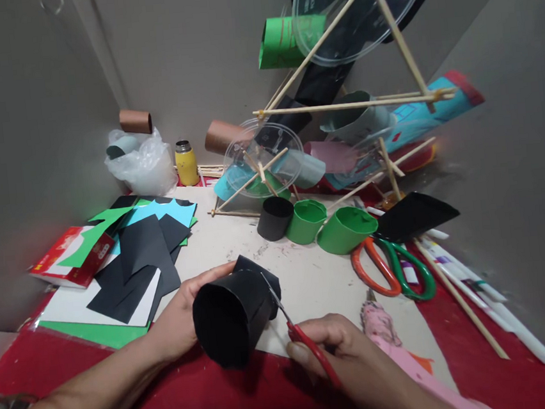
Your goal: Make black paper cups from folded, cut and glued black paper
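Observation:
A black paper cup [247, 297], its round mouth tipped toward me, rests in my left hand [181, 313], whose fingers wrap round its far left side and are partly hidden behind it. A black paper flap juts out at the cup's far end. My right hand [329, 347] grips red-handled scissors [310, 349]. The scissor blades lie at the black flap, one in front of it and the other lower beside the cup. Beyond the hands stand a small black paper cup [274, 220] and two green paper cups [347, 231] in a row.
Cut coloured paper [142, 249] and a red-and-white packet [70, 259] lie at left. A stick-and-lid wheel frame [354, 103] carrying paper tubes rises at back right. Large scissors [394, 270], a pink glue gun [385, 328] and sticks [470, 307] lie at right. A yellow bottle [186, 164] stands behind.

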Action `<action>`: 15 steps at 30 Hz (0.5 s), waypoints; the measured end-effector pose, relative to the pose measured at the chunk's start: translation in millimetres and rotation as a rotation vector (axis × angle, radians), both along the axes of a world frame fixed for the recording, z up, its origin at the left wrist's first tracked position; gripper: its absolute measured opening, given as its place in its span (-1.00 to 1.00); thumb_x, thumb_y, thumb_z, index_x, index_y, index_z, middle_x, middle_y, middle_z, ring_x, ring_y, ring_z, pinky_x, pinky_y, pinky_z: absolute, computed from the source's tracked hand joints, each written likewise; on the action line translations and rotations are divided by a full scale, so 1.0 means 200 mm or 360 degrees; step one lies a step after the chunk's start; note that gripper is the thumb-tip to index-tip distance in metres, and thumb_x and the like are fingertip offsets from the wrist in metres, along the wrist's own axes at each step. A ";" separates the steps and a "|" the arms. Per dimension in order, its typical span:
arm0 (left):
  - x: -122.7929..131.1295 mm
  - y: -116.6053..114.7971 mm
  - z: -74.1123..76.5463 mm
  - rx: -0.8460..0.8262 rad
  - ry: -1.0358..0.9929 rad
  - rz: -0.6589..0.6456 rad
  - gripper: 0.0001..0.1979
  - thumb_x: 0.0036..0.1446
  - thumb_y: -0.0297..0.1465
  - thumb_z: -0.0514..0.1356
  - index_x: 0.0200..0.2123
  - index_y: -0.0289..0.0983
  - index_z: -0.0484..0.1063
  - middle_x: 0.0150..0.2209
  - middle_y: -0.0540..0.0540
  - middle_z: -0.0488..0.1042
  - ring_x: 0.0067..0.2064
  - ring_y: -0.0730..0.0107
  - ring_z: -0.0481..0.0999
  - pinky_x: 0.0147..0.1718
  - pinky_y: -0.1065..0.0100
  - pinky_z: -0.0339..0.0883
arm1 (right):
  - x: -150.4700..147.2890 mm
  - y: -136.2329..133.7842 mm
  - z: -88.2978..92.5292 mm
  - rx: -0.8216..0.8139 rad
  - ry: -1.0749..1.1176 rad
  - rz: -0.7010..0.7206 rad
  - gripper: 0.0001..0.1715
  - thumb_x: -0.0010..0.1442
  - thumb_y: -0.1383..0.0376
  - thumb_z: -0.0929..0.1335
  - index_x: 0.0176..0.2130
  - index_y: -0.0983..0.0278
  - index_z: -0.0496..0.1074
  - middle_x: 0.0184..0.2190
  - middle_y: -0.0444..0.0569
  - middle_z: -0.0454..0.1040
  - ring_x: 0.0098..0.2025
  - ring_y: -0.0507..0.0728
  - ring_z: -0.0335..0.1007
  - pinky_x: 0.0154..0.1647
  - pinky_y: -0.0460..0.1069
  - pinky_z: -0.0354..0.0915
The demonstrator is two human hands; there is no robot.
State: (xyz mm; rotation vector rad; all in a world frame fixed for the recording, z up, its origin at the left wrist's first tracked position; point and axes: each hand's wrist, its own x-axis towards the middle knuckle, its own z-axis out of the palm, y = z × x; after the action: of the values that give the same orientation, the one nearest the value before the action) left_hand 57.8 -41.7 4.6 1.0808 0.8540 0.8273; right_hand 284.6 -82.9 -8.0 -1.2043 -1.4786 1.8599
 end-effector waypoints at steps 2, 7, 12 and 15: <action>-0.01 0.00 0.01 0.0068 0.0115 -0.0021 -0.44 0.10 -0.35 0.30 0.19 -0.25 0.34 0.14 -0.24 0.43 0.12 0.03 0.43 0.12 0.13 0.23 | 0.00 0.00 0.00 0.0006 -0.0002 0.0002 -0.32 0.12 -0.08 0.40 -0.66 0.25 0.03 -0.71 -0.27 -0.04 -0.61 -0.07 -0.19 -0.60 -0.07 -0.22; -0.01 0.00 0.01 0.0057 0.0141 -0.0015 -0.48 0.11 -0.33 0.31 0.15 -0.21 0.37 0.07 -0.20 0.49 0.05 0.06 0.49 0.07 0.18 0.27 | 0.00 0.00 -0.01 0.0007 -0.0021 -0.0005 -0.34 0.13 -0.04 0.40 -0.66 0.25 0.04 -0.70 -0.27 -0.05 -0.61 -0.07 -0.19 -0.60 -0.07 -0.21; -0.02 0.00 -0.01 -0.0023 0.0072 0.0057 -0.57 0.08 -0.32 0.33 0.04 -0.21 0.43 -0.06 -0.17 0.57 -0.10 0.12 0.56 -0.08 0.24 0.35 | 0.00 0.00 0.00 0.0051 -0.0032 -0.0006 -0.36 0.13 0.00 0.41 -0.67 0.26 0.06 -0.71 -0.27 -0.02 -0.61 -0.07 -0.17 -0.60 -0.08 -0.19; -0.02 0.00 0.00 0.0037 0.0159 0.0045 -0.54 0.04 -0.33 0.35 0.04 -0.23 0.43 -0.10 -0.17 0.58 -0.12 0.14 0.56 -0.14 0.29 0.36 | 0.00 0.01 0.01 0.0021 0.0016 0.0003 -0.36 0.12 0.01 0.41 -0.67 0.26 0.06 -0.71 -0.27 -0.02 -0.61 -0.07 -0.18 -0.61 -0.08 -0.20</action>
State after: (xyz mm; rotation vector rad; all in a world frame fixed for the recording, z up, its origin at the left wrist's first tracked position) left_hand 54.2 -42.3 4.3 1.1405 0.9469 0.8139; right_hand 283.7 -81.8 -5.4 -1.1860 -1.4848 1.8521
